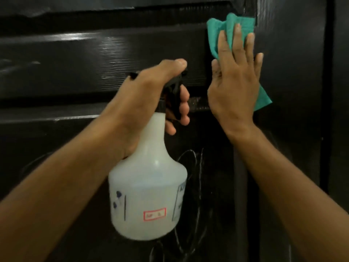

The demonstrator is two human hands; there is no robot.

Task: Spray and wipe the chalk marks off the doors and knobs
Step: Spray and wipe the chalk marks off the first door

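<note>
Chalk marks (190, 167): faint white loops on glossy black door (75, 59).

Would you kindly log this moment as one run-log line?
left hand: grips white plastic spray bottle | right hand: presses green cloth flat on black door | chalk marks: remain below

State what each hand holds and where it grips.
The left hand grips the white plastic spray bottle at its black trigger head. The right hand presses the green cloth flat against the black door.
</note>
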